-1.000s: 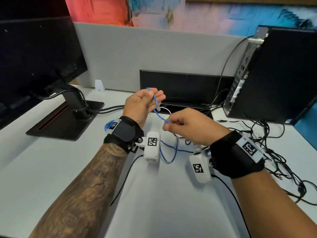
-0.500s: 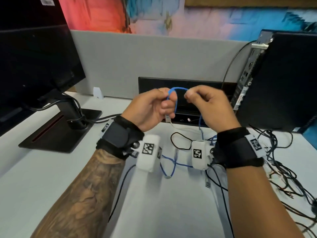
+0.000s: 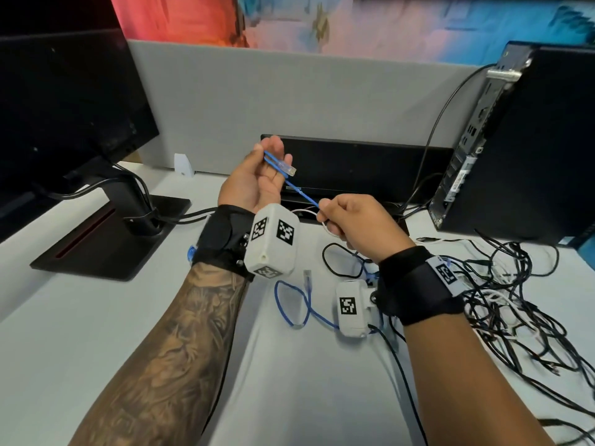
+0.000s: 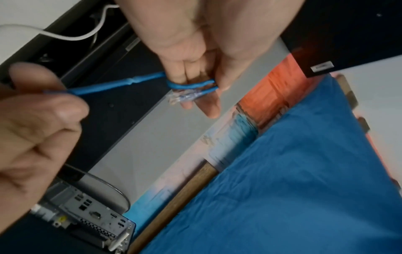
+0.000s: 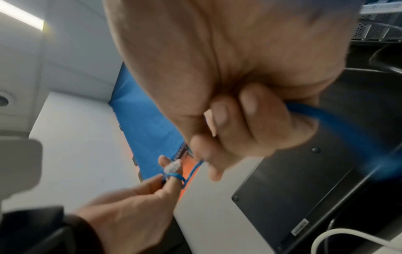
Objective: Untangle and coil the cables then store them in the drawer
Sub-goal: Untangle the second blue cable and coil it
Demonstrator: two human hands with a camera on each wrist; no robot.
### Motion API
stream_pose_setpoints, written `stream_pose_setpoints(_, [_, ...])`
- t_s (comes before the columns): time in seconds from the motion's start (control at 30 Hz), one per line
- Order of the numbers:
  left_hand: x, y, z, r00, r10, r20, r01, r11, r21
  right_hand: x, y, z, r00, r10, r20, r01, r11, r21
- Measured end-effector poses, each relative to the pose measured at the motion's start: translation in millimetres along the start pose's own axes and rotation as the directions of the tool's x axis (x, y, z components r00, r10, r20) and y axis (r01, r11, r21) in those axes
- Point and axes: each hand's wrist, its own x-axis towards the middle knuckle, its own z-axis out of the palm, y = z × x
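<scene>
A blue network cable (image 3: 302, 194) runs taut between both hands above the white desk (image 3: 96, 317). My left hand (image 3: 257, 181) is palm up, with a loop of the cable wound round its fingers (image 4: 191, 84) and pinched by the thumb. The clear plug (image 3: 288, 169) sticks out past the fingers (image 5: 173, 166). Lower and to the right, my right hand (image 3: 347, 220) pinches the cable between thumb and forefinger (image 5: 239, 120). The rest of the blue cable (image 3: 291, 304) lies looped on the desk with its other plug (image 3: 308, 278). No drawer is in view.
A tangle of black and white cables (image 3: 515, 310) covers the desk at the right. A desktop computer (image 3: 531, 140) stands behind it. A monitor (image 3: 64, 107) on a black base (image 3: 106, 239) is at the left. A black box (image 3: 354, 162) sits against the grey partition (image 3: 306, 101).
The hands were close together, raised, with a loop between them. The right hand has dropped down and to the right, drawing the cable taut, and the left hand has turned palm up.
</scene>
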Motion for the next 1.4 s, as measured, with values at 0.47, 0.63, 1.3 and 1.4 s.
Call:
stream_pose_setpoints(0.47, [-6, -14, -14, 0.829, 0.405, 0.385, -0.534, 0.372, 0.759, -16, -14, -21, 0.999, -0.040, 0.017, 0.042, 0.991, -0.127])
stream_pose_setpoints(0.63, [-11, -23, -21, 0.857, 0.153, 0.492, -0.510, 0.123, 0.851, -22, -24, -30, 0.971, -0.216, -0.101, 0.173, 0.930, -0.325])
stream_pose_setpoints(1.3, [-17, 6, 4, 0.825, -0.432, 0.364, 0.408, 0.902, 0.145, -11, -6, -10, 0.979, -0.163, -0.121, 0.177, 0.978, 0.113])
stream_pose_setpoints(1.4, [-14, 15, 8, 0.915, -0.306, 0.262, 0.326, 0.945, -0.035, -8, -2, -2, 0.975, -0.194, -0.109, 0.196, 0.981, 0.007])
